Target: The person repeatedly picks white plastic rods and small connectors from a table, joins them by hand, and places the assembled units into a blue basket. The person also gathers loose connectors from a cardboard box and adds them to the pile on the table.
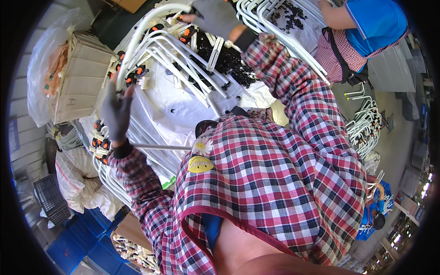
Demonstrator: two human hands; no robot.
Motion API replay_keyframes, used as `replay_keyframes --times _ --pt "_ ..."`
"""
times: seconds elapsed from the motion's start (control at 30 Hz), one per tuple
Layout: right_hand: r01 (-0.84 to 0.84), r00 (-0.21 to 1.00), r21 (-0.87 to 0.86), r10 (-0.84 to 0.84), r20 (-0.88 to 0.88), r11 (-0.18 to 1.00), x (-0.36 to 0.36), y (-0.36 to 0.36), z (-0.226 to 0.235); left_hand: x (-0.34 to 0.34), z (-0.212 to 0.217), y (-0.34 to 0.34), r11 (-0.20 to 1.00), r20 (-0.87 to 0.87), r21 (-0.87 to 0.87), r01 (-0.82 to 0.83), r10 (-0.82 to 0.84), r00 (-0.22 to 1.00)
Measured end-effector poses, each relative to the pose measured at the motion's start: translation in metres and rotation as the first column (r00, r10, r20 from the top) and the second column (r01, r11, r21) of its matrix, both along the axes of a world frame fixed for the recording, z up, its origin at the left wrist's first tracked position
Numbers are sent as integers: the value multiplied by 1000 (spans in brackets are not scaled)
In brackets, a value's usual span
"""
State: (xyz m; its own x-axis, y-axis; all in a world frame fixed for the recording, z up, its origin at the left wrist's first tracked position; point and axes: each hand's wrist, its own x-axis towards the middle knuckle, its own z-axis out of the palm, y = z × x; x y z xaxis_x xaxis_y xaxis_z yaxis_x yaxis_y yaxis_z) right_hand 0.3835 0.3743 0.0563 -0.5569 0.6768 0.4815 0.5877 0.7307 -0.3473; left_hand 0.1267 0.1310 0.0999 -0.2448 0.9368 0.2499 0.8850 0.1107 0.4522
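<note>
A thick white bent tube (137, 39) arches over the far left of the work surface. My left hand (117, 110), in a dark grey glove, is closed around its lower end. At the tube's far end is my right hand (213, 19), also gloved, with its fingers closed on the tube and partly hidden. Beneath the arch lie several thinner white bent tubes (176, 64), with black and orange clips (185, 34) and cream plastic fittings along their ends. A cream slotted strip (214, 54) rests by a pile of small black parts (236, 66).
White sheeting (158, 103) covers the work surface. A cream crate (82, 78) with a clear plastic bag stands at left, above a white sack (82, 178) and blue bins (87, 233). Across the table, a co-worker in blue (376, 23) stands near more white tubes (284, 36).
</note>
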Motion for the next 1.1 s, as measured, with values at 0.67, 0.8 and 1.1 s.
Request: replay_keyframes --times 0.67,0.8,1.1 --pt "71 996 -361 -85 -22 930 24 -32 -257 -89 -80 11 982 530 96 -161 87 844" --pt "148 730 -292 -303 -613 945 45 -24 -208 -128 -69 -75 916 577 136 -378 237 781" --pt "-601 126 -673 -780 -613 431 130 12 -242 -137 -79 -127 855 630 160 -493 296 718"
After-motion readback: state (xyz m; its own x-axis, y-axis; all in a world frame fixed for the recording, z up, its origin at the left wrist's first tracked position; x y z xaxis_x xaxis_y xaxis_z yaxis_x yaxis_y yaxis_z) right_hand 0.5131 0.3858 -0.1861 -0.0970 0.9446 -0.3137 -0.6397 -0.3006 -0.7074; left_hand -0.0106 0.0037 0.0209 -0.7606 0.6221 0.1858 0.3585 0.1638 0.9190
